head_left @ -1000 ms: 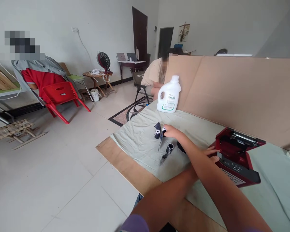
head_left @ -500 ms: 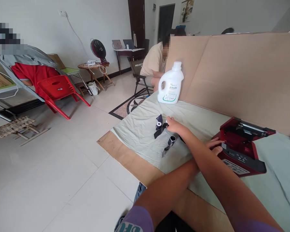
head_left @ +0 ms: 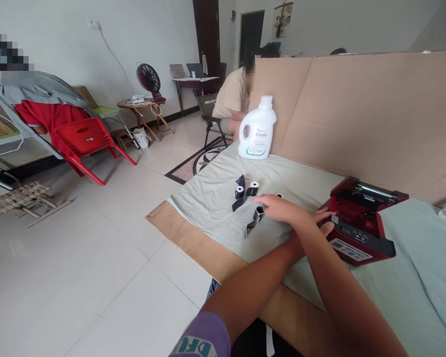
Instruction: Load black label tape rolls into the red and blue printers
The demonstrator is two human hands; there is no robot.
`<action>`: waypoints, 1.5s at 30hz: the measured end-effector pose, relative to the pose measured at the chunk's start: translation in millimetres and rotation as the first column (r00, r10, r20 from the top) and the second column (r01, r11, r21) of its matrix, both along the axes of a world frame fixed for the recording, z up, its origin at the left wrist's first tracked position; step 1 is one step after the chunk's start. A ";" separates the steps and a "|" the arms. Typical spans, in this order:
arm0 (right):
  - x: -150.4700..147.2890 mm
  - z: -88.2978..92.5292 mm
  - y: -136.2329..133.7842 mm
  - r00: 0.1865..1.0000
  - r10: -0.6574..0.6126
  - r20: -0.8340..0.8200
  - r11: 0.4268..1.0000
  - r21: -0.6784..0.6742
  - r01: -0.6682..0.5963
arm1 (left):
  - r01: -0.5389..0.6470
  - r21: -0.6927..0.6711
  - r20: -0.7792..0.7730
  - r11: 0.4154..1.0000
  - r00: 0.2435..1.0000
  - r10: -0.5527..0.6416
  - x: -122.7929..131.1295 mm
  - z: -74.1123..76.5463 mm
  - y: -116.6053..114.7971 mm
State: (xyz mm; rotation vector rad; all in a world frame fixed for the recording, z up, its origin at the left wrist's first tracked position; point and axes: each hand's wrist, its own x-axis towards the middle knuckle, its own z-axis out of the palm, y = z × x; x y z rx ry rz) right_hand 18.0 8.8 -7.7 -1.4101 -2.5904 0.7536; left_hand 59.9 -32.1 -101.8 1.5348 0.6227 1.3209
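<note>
The person's right hand (head_left: 280, 207) has just let go of a dark roll (head_left: 253, 189) with a white core, which now stands by itself on the pale cloth (head_left: 204, 210), its loose dark strip trailing toward the table edge. Half a second ago the fingers were at that roll; now the hand has drawn back, index finger stretched out near the strip, with nothing visibly in its grasp — whether the fingertip touches the strip, and how the lower fingers curl, cannot be told. The left hand (head_left: 322, 221), reaching beneath the right forearm, has stayed against the side of the red machine (head_left: 379, 253), fingers spread and thumb laid along it, the lid raised. A second white-cored roll (head_left: 239, 192) stands just beside the first, and a hollow roll (head_left: 260, 215) near the right hand — so the released roll seems placed, freeing that hand.
</note>
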 end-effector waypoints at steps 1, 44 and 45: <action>2.6 -5.2 -5.4 0.999 0.037 0.022 0.998 -0.048 -0.035 | -0.004 0.004 -0.004 1.000 1.000 0.004 -0.2 0.5 0.9; 192.8 99.7 -60.5 0.226 -0.359 -0.906 0.916 -0.295 0.273 | 0.021 -0.127 -0.077 0.992 0.997 -0.031 -17.0 28.4 -21.7; 191.8 98.8 -59.8 0.252 -0.349 -0.902 0.914 -0.270 0.302 | 0.026 -0.121 -0.074 0.992 0.997 -0.035 -17.1 27.7 -21.4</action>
